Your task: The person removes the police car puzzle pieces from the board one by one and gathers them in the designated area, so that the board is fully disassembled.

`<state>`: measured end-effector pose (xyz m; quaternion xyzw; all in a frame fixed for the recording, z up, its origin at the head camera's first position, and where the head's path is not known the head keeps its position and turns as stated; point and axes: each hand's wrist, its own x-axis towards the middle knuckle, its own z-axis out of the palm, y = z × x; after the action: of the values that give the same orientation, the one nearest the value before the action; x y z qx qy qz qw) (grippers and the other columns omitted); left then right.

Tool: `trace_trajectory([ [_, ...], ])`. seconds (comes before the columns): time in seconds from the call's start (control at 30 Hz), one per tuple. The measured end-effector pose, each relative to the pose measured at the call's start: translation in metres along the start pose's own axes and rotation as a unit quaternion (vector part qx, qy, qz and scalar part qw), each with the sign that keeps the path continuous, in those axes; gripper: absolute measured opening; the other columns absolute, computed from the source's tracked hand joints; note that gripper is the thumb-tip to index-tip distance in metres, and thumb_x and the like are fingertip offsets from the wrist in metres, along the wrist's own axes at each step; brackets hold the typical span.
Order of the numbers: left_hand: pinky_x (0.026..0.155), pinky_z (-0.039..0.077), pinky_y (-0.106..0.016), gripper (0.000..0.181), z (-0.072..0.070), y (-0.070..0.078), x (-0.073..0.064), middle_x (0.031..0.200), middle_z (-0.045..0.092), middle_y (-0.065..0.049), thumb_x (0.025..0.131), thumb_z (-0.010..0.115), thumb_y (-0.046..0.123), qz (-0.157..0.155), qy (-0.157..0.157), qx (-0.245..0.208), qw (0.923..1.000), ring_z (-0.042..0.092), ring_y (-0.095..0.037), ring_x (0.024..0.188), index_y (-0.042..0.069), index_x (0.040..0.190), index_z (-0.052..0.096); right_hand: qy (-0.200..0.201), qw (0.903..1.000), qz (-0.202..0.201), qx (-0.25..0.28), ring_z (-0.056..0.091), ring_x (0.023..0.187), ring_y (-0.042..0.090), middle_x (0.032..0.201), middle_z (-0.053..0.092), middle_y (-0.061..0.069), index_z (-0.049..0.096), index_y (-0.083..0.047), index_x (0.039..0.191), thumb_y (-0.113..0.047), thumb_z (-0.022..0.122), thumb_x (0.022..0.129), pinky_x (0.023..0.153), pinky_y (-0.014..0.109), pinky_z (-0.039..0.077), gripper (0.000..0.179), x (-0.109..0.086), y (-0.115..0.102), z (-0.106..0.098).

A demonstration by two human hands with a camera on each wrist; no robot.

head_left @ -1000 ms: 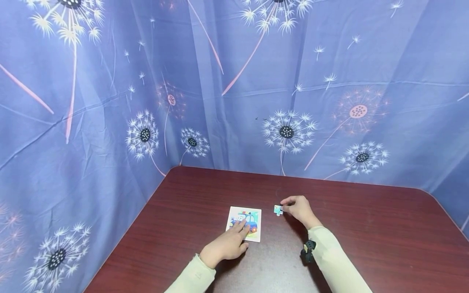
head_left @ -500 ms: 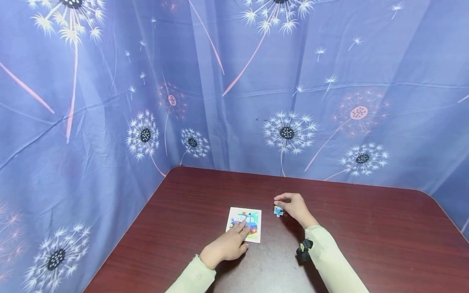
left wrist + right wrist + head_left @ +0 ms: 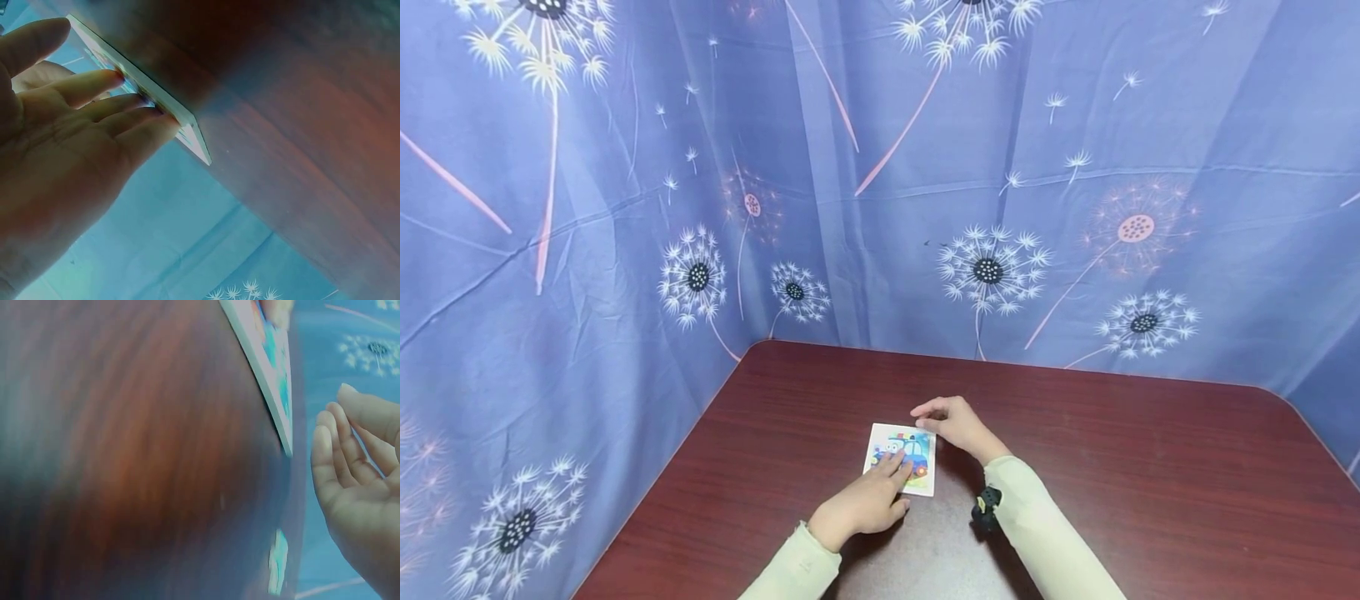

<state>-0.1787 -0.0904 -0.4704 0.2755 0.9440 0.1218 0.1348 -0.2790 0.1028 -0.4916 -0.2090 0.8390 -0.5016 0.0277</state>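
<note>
A square puzzle board (image 3: 929,483) with a pale border and a blue cartoon car lies flat on the table. My left hand (image 3: 867,498) rests on its lower part with extended fingers, covering some of the picture. In the left wrist view its fingertips touch the board (image 3: 140,84). My right hand (image 3: 958,427) hovers at the board's upper right corner, fingers gently bent. Nothing shows between the fingers of that right hand (image 3: 359,469) in the right wrist view. A small light-blue jigsaw piece (image 3: 279,562) lies on the table apart from the board; the head view hides it behind the right hand.
The dark red wooden table (image 3: 1112,467) spreads around both hands. A blue curtain (image 3: 880,250) with dandelion prints hangs along the back and left side. A black ornament (image 3: 987,507) sits at the right sleeve's cuff.
My right hand has moved left from the loose jigsaw piece to the board's upper right corner, and the piece has gone out of sight in the head view. The left hand has stayed put.
</note>
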Motion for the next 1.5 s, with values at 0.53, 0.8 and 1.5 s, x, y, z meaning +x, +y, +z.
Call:
trace_trajectory([
  [0.53, 0.113, 0.027, -0.044, 0.053, -0.001, -0.005, 0.000, 0.153, 0.030, -0.019, 0.098, 0.052, 0.023, 0.048, 0.005, 0.018, 0.9987, 0.027, -0.037, 0.141, 0.002, 0.145, 0.040, -0.088, 0.9949, -0.021, -0.045, 0.051, 0.070, 0.011, 0.088, 0.062, 0.005, 0.073, -0.003, 0.105, 0.002, 0.066, 0.086, 0.060, 0.023, 0.044, 0.020, 0.014, -0.001, 0.022],
  [0.8, 0.114, 0.027, -0.043, 0.054, 0.001, -0.007, 0.000, 0.153, 0.030, -0.018, 0.098, 0.051, 0.024, 0.043, -0.005, 0.018, 0.9989, 0.026, -0.036, 0.141, 0.003, 0.146, 0.040, -0.119, 0.9914, 0.002, -0.056, 0.048, 0.073, 0.014, 0.092, 0.057, 0.006, 0.075, -0.005, 0.102, 0.003, 0.061, 0.089, 0.062, 0.025, 0.043, 0.021, 0.015, -0.005, 0.024],
  [1.5, 0.114, 0.028, -0.043, 0.054, 0.001, -0.008, 0.000, 0.153, 0.030, -0.019, 0.098, 0.052, 0.023, 0.044, 0.001, 0.018, 0.9989, 0.028, -0.035, 0.141, 0.003, 0.146, 0.040, -0.106, 0.9934, -0.010, -0.043, 0.045, 0.074, 0.015, 0.092, 0.059, 0.008, 0.076, -0.006, 0.098, 0.007, 0.054, 0.091, 0.066, 0.026, 0.040, 0.026, 0.016, -0.005, 0.025],
])
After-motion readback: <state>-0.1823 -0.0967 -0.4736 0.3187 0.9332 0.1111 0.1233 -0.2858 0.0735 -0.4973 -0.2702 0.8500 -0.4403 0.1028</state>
